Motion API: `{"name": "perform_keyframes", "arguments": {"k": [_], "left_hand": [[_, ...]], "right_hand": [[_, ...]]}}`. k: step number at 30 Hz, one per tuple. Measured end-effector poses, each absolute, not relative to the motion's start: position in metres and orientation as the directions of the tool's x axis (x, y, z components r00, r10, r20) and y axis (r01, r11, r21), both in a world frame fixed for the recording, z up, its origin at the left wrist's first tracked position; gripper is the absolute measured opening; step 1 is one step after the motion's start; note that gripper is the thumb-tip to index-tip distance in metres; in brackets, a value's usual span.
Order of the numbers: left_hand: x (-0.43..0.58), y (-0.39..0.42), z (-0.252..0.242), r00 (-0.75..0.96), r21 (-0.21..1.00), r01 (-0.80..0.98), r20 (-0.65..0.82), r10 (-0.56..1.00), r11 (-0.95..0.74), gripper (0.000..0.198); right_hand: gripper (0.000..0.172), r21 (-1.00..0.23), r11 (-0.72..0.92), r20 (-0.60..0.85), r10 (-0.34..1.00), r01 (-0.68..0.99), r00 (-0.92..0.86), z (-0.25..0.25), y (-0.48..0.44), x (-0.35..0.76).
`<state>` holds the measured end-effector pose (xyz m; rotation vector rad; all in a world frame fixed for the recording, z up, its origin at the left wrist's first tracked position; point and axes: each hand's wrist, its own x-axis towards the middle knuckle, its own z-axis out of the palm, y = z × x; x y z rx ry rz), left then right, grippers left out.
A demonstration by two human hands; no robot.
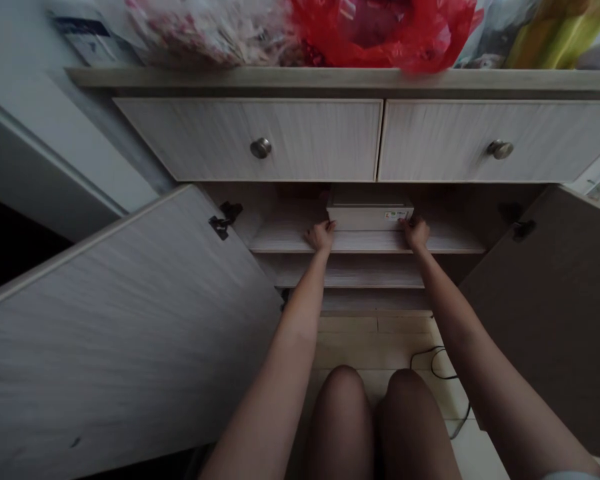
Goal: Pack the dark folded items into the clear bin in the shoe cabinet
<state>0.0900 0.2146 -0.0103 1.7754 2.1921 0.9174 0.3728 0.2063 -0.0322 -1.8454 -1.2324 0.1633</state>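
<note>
A pale flat box (369, 215) with a small coloured label lies on the top shelf (290, 241) of an open cabinet. My left hand (321, 235) grips the box's lower left corner, fingers curled against it. My right hand (417, 233) holds the lower right corner the same way. Both arms reach forward from above my knees, which show at the bottom of the view.
The cabinet's left door (120, 327) and right door (555, 300) stand wide open. Two shut drawers with round metal knobs (261, 147) (500, 149) sit above. A red plastic bag (385, 30) and other bags lie on top. A black cable (437, 363) runs over the tiled floor.
</note>
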Motion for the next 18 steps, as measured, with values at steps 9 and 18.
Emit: {"name": "perform_keyframes", "arguments": {"k": [9,18], "left_hand": [[0.090,0.242,-0.009,-0.249,0.485,0.869,0.248,0.936,0.103,0.039],[0.089,0.254,-0.012,-0.257,0.489,0.865,0.234,0.938,0.115,0.040]], "right_hand": [[0.033,-0.675,-0.155,0.313,0.826,0.722,0.469,-0.026,0.229,0.373],[0.032,-0.636,-0.173,0.305,0.839,0.752,0.451,-0.027,0.239,0.376]]}}
